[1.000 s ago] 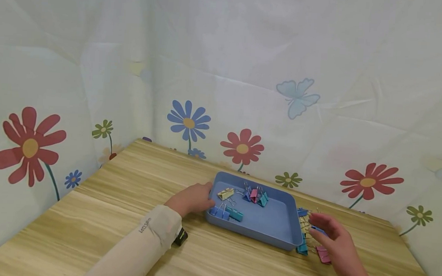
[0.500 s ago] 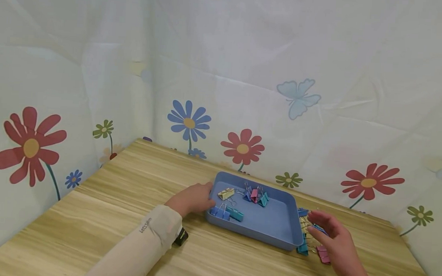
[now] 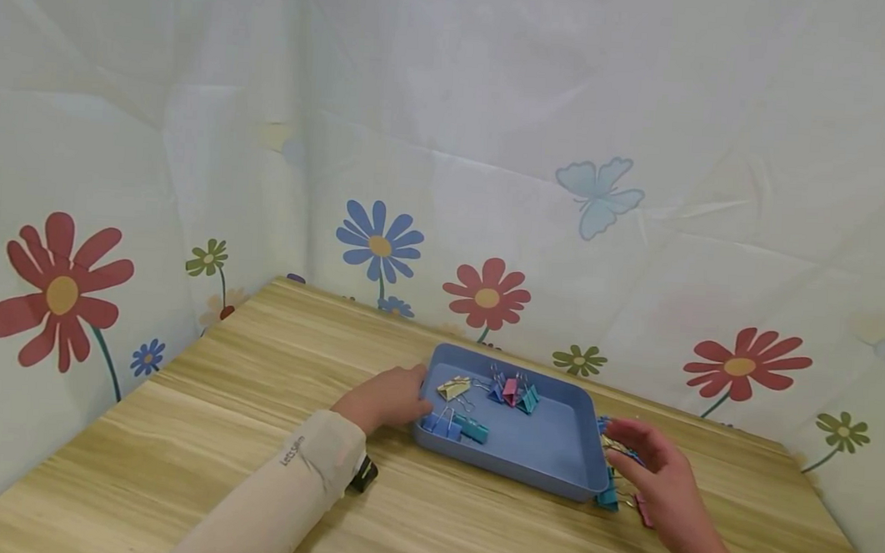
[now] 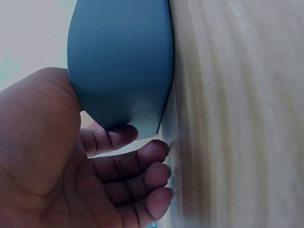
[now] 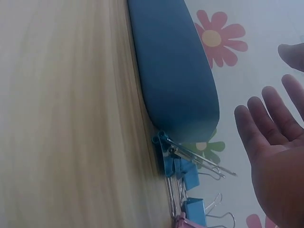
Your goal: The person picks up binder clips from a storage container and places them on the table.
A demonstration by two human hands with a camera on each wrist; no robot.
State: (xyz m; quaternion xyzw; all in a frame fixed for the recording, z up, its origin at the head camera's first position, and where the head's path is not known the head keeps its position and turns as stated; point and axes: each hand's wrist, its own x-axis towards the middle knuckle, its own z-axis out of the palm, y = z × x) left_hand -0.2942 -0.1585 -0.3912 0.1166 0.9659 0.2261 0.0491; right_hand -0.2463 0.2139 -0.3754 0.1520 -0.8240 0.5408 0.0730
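My left hand [image 3: 383, 399] grips the left end of a blue rectangular tray [image 3: 507, 472]. In the left wrist view, the thumb side and index finger hold the tray's end wall [image 4: 123, 61], while the other fingers curl free below. Inside the tray lie a yellow binder clip [image 3: 453, 387], a pink one [image 3: 510, 390] and several blue and teal ones. My right hand [image 3: 665, 480] hovers over loose binder clips beside the tray's right end, its fingers spread with nothing held. A teal clip [image 5: 167, 159] and a pink clip [image 5: 183, 222] show beneath it; the hand partly hides the pile.
A wood-grain table [image 3: 258, 359] carries everything. Behind it and along the sides hangs a white curtain [image 3: 452, 102] printed with flowers and a butterfly. A black strap or band [image 3: 362, 476] shows at the left wrist.
My right hand has moved a little left, closer to the tray's right end and over the loose clips. The left hand and tray have stayed in place.
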